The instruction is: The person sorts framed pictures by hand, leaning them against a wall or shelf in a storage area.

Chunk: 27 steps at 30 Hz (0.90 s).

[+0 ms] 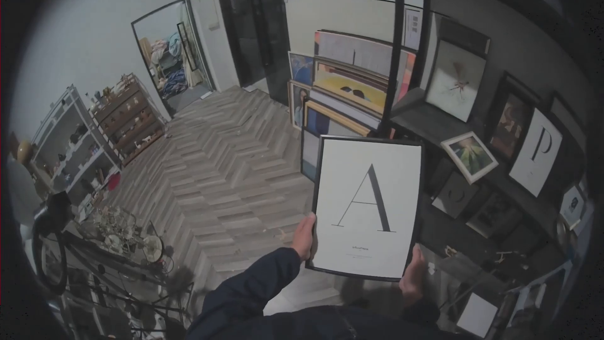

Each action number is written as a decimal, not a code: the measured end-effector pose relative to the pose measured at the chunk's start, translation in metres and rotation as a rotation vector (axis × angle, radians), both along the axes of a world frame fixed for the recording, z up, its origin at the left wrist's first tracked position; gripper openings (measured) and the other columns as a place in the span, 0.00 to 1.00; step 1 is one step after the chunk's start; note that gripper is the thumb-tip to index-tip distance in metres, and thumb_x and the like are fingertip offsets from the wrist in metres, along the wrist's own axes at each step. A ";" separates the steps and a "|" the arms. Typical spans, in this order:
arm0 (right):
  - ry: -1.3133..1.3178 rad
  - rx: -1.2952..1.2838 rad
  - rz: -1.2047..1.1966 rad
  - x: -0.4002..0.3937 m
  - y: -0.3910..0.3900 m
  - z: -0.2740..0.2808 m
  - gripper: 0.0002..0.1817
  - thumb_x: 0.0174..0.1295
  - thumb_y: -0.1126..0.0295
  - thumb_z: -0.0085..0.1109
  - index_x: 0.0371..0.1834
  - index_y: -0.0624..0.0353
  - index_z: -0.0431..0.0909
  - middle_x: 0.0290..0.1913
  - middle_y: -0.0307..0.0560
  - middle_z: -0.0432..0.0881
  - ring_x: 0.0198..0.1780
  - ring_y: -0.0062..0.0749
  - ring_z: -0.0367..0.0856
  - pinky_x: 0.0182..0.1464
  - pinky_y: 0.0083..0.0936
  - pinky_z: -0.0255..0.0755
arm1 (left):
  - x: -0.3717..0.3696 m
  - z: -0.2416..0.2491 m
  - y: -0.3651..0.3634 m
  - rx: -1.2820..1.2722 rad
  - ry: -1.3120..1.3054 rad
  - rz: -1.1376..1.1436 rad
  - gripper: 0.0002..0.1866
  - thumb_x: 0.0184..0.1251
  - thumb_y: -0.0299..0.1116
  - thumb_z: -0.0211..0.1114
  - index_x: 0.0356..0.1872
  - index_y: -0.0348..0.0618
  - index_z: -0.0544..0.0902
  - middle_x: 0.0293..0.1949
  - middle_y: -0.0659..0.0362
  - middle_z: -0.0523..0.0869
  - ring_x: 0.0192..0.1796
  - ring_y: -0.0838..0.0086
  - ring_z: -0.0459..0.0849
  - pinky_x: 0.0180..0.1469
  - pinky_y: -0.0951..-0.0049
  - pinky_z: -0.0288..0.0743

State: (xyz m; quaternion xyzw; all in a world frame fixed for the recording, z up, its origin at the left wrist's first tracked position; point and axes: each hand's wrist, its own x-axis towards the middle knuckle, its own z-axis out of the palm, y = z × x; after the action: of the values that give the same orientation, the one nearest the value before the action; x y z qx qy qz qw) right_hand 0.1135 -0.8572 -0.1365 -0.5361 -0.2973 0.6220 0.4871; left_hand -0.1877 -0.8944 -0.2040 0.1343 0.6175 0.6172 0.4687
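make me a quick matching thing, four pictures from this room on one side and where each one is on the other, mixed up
Things:
1. framed letter A print
2. letter P print
3. small frame with a green and yellow picture
4. stack of large framed pictures

Places:
a. leaning against the wall on the floor, beyond the A print
b. held at its lower corners by the left hand and right hand
c. tilted on the dark shelf, just right of the A print's top corner
d. propped far right on the shelving

Pairs: 1-b, 2-d, 3-c, 4-a
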 end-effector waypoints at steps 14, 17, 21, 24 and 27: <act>0.360 0.139 -0.137 0.101 0.109 -0.011 0.29 0.73 0.47 0.56 0.67 0.57 0.77 0.66 0.48 0.81 0.66 0.41 0.79 0.68 0.43 0.74 | 0.101 -0.010 0.161 0.163 -0.117 -0.242 0.31 0.81 0.55 0.52 0.67 0.37 0.77 0.68 0.51 0.79 0.70 0.61 0.75 0.74 0.61 0.63; 0.169 0.062 -0.308 0.115 0.143 -0.029 0.25 0.70 0.51 0.61 0.63 0.54 0.81 0.61 0.42 0.85 0.61 0.32 0.81 0.63 0.34 0.74 | 0.095 -0.040 0.207 0.167 -0.120 -0.345 0.36 0.80 0.58 0.51 0.73 0.36 0.69 0.75 0.49 0.70 0.77 0.59 0.66 0.79 0.58 0.56; -0.290 0.087 -0.254 0.122 0.164 0.001 0.30 0.77 0.51 0.49 0.70 0.65 0.73 0.72 0.50 0.74 0.73 0.33 0.68 0.76 0.31 0.56 | 0.105 -0.026 0.251 0.158 -0.088 -0.391 0.39 0.78 0.60 0.53 0.75 0.36 0.68 0.77 0.49 0.68 0.78 0.59 0.64 0.80 0.57 0.54; -0.247 0.136 -0.359 0.104 0.180 0.025 0.31 0.78 0.52 0.50 0.69 0.70 0.74 0.70 0.55 0.76 0.72 0.38 0.72 0.75 0.31 0.63 | 0.099 -0.017 0.292 0.183 -0.186 -0.498 0.46 0.76 0.62 0.56 0.79 0.35 0.57 0.81 0.48 0.57 0.82 0.58 0.56 0.83 0.59 0.47; -0.671 0.325 -0.344 0.101 0.198 0.024 0.30 0.82 0.54 0.41 0.66 0.72 0.77 0.67 0.58 0.79 0.68 0.37 0.74 0.72 0.32 0.65 | 0.097 0.029 0.316 0.262 -0.148 -0.467 0.31 0.79 0.59 0.56 0.63 0.39 0.75 0.63 0.53 0.78 0.64 0.67 0.75 0.68 0.64 0.64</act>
State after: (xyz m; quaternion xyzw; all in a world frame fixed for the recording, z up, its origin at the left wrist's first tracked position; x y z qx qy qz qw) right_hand 0.2147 -0.6589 -0.1122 -0.6673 -0.4401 0.2670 0.5383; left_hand -0.0910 -0.5788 -0.1753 0.2872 0.4488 0.5751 0.6207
